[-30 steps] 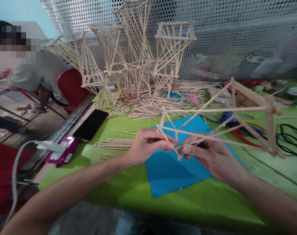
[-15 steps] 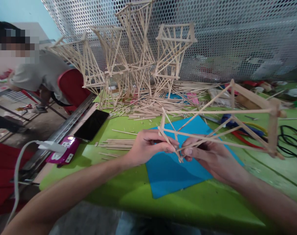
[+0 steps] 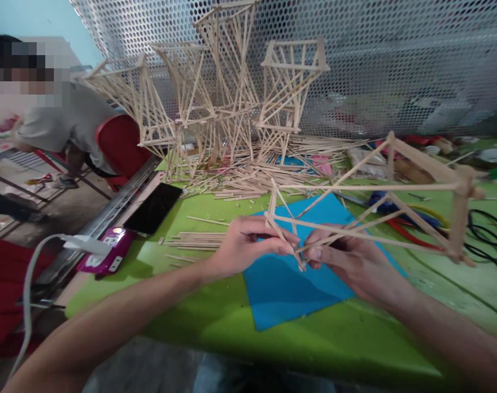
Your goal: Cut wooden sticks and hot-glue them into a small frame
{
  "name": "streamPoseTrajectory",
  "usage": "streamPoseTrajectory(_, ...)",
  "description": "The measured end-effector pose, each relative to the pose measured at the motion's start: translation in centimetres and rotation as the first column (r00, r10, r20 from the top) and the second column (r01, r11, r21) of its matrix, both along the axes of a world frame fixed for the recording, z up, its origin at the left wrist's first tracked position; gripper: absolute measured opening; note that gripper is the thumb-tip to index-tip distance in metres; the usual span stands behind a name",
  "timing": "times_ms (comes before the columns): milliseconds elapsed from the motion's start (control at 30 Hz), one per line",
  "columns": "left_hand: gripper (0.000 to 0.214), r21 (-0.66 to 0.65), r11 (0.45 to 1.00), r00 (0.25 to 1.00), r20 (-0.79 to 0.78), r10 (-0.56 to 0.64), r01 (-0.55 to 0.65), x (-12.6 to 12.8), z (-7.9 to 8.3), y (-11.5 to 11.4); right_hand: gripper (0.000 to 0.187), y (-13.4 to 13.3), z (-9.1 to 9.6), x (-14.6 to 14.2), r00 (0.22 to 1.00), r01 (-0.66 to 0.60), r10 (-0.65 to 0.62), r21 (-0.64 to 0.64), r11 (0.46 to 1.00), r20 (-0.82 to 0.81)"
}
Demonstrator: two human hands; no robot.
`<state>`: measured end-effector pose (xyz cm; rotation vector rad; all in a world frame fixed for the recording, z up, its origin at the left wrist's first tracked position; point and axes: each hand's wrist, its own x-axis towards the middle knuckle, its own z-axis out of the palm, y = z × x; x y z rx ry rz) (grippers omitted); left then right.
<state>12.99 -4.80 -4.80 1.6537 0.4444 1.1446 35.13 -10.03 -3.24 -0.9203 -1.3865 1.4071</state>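
Both hands hold up a wooden stick frame (image 3: 363, 187) made of thin sticks joined at the corners. My left hand (image 3: 252, 243) pinches the frame's lower left corner between thumb and fingers. Close beside it, my right hand (image 3: 350, 262) grips a slanting stick of the frame near that same corner, thumb on top. The frame's wide end reaches out to the right, above my right forearm. A blue sheet (image 3: 301, 297) lies on the green table (image 3: 183, 316) beneath the hands. Left of my left hand, several loose sticks (image 3: 195, 241) lie side by side.
Tall stick structures (image 3: 227, 65) stand at the back before a perforated metal panel (image 3: 379, 71), with a heap of sticks (image 3: 260, 177) at their feet. A phone (image 3: 154, 210) and a purple power strip (image 3: 113, 256) lie at left. Blue-handled pliers (image 3: 424, 217) rest at right. A person (image 3: 76, 114) sits left.
The frame's wide right end has shifted very slightly to the right. Both hands keep their grip in nearly the same place.
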Motion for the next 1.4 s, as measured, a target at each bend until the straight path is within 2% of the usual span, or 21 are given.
streamPoseTrajectory(267,0.009,-0.101,0.995,1.0,-0.026,0.008,-0.011,0.08,0.13,-0.21,0.008,0.01,-0.71,0.32,1.0,0.02,-0.02,-0.023,1.0,0.012)
streamPoseTrajectory(433,0.005,-0.122,0.992,0.999,0.021,-0.027,0.029,0.05,0.09,-0.21,0.007,-0.01,-0.6,0.21,1.0,0.017,-0.017,-0.033,0.999,-0.004)
streamPoseTrajectory(667,0.009,-0.161,0.987,1.0,-0.009,-0.021,0.019,-0.02,-0.06,-0.18,0.008,-0.09,-0.36,0.15,1.0,0.019,-0.019,-0.035,0.999,0.003)
streamPoseTrajectory(900,0.017,-0.167,0.986,0.999,-0.045,-0.001,-0.007,-0.04,0.03,-0.24,0.008,-0.04,-0.35,0.18,1.0,0.018,-0.017,-0.045,0.999,0.019)
streamPoseTrajectory(1400,0.007,-0.154,0.988,1.0,0.005,-0.03,0.03,-0.1,-0.14,-0.13,0.009,0.08,-0.51,0.15,0.999,0.019,-0.018,-0.017,1.0,0.028)
